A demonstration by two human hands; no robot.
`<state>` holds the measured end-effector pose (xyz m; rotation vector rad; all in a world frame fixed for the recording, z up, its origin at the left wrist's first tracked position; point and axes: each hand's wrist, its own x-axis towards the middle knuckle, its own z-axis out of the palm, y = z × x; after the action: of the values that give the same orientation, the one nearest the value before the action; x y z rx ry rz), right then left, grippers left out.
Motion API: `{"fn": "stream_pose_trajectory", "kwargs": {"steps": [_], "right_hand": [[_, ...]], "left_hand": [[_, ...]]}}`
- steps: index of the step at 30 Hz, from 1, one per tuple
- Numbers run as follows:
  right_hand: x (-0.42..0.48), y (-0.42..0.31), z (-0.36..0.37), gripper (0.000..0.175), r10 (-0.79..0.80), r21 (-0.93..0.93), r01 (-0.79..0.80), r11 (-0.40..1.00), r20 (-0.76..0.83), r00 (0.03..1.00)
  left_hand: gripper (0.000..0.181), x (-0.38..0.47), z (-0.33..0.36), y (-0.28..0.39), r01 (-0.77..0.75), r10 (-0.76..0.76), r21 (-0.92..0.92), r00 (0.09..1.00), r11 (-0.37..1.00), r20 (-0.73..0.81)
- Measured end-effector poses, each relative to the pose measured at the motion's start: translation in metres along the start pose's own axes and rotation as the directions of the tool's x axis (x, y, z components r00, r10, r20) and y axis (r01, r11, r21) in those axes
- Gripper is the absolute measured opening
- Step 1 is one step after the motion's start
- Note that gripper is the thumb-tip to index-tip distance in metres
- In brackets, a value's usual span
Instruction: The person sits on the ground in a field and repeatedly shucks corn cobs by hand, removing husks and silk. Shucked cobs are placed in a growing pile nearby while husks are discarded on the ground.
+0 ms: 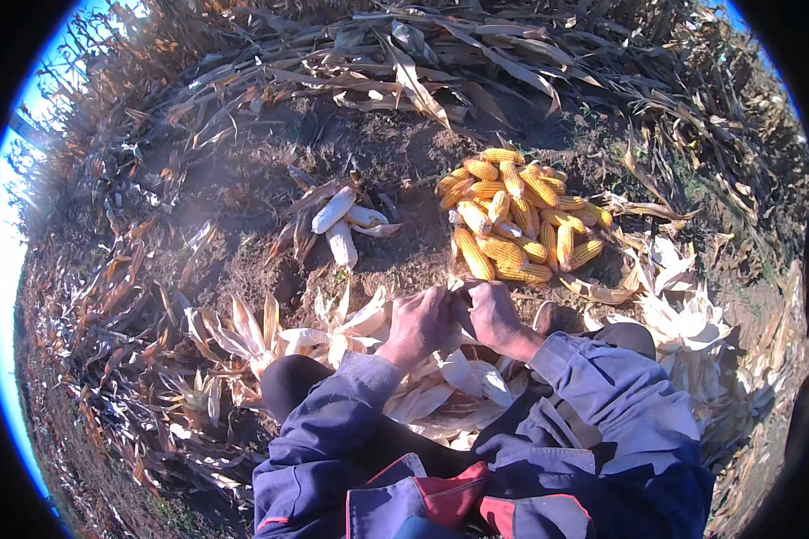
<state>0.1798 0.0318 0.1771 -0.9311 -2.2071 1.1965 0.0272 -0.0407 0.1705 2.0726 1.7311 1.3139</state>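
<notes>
My left hand and my right hand meet in front of my body. Both have their fingers closed on a pale corn husk, whose tip shows between them; whether an ear is inside is hidden. Just beyond my right hand lies a heap of husked yellow corn ears. Farther out on the left, a few white corn ears rest on dry leaves. Loose pale husks cover the ground between my knees, below my hands.
Peeled husks are piled beside my right knee, and more husks lie near my left knee. Across the far side runs a bank of dry corn stalks. Bare soil and scattered leaves stretch off to the left.
</notes>
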Motion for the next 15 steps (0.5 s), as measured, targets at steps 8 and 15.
{"fn": "stream_pose_trajectory", "kwargs": {"steps": [8, 15], "right_hand": [[0.004, 0.009, 0.012, 0.017, -0.070, -0.025, 0.068, 0.997, -0.110, 0.991], [0.001, 0.011, 0.003, 0.014, 0.025, -0.163, -0.013, 0.986, 0.076, 0.997]], "left_hand": [[0.013, -0.003, 0.002, -0.006, 0.038, -0.044, -0.055, 0.993, 0.998, -0.112], [0.017, -0.003, -0.013, -0.005, 0.419, -0.392, -0.046, 0.878, 0.907, 0.275]]}}
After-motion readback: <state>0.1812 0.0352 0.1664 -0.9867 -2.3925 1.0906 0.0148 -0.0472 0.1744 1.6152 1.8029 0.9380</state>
